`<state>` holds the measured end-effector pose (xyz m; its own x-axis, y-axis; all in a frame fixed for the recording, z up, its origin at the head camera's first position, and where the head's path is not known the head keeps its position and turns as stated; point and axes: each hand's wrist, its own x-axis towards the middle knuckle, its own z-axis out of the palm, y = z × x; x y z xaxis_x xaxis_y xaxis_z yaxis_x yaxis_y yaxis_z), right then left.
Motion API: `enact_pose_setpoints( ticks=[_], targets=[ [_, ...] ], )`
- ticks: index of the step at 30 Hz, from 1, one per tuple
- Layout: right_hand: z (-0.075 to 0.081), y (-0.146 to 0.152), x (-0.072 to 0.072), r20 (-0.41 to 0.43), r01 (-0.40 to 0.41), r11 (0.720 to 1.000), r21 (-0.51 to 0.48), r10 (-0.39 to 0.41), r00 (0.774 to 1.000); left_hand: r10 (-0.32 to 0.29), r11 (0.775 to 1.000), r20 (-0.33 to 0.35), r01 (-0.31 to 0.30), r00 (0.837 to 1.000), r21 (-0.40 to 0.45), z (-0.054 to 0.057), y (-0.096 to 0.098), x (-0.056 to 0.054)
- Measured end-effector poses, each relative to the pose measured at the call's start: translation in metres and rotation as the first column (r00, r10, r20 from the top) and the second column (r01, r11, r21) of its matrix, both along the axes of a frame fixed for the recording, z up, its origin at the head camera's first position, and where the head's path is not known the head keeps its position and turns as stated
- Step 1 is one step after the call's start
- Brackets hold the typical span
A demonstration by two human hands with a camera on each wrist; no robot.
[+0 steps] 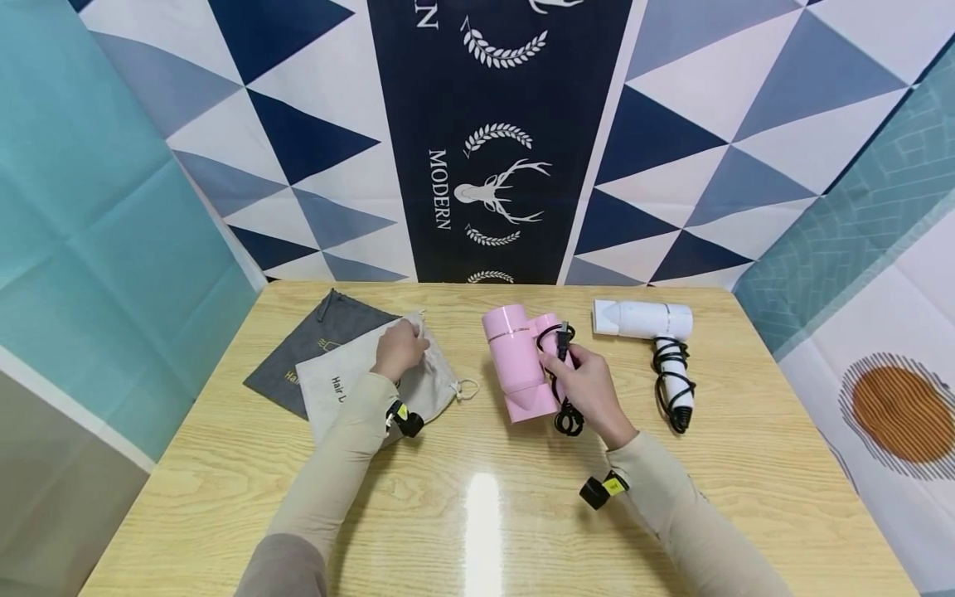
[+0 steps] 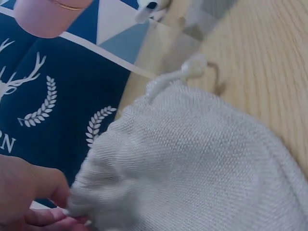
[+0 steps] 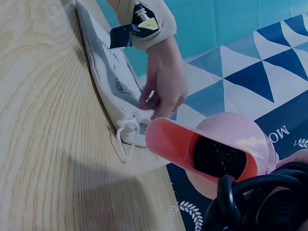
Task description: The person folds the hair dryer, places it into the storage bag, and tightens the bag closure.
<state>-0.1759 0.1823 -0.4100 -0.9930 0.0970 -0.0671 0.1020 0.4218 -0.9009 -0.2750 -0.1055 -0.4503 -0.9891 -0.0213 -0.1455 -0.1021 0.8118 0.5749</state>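
My left hand pinches the gathered mouth of a light grey drawstring bag, whose printed lettering shows partly behind my forearm. In the left wrist view the bag fills much of the frame, its fabric bunched at my fingers. A pink hair dryer is gripped at its folded handle by my right hand. A black cord is bundled round that handle, with the plug at its top. Seen from the right wrist, the dryer's nozzle faces the bag's mouth side.
Under the light bag lies a dark grey bag with gold print. A white hair dryer with its black cord wound round the handle rests at the back right of the wooden table. Patterned cloth walls stand behind and at both sides.
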Motion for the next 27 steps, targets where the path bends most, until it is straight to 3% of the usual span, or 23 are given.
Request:
enact_pose_setpoints(
  ticks=[8,13,16,19,21,24,27],
  targets=[
    [0.000,-0.001,0.001,-0.004,0.003,1.000,0.006,-0.003,1.000,0.120,0.982,-0.111,-0.102,0.987,0.161,0.015,-0.003,0.000],
    [-0.002,0.000,0.002,-0.004,0.007,1.000,0.024,-0.007,1.000,0.123,0.972,-0.172,-0.083,0.977,0.220,0.021,-0.002,0.001],
    [-0.002,0.001,0.002,-0.010,0.007,0.999,0.032,-0.006,1.000,0.052,0.978,-0.202,-0.009,0.978,0.207,0.024,-0.005,0.001],
    [0.000,0.001,0.002,-0.017,0.001,1.000,0.021,-0.001,1.000,-0.071,0.977,-0.203,0.109,0.977,0.181,0.029,-0.009,0.000],
    [0.001,0.001,0.002,-0.020,-0.004,1.000,0.013,0.004,1.000,-0.170,0.965,-0.184,0.201,0.968,0.168,0.034,-0.011,0.000],
    [0.002,0.001,0.002,-0.017,-0.007,1.000,0.011,0.007,1.000,-0.295,0.936,-0.139,0.315,0.945,0.158,0.041,-0.012,0.001],
    [0.002,0.001,0.002,-0.021,-0.010,1.000,0.018,0.010,1.000,-0.406,0.893,-0.102,0.418,0.908,0.164,0.046,-0.011,0.002]
  ],
)
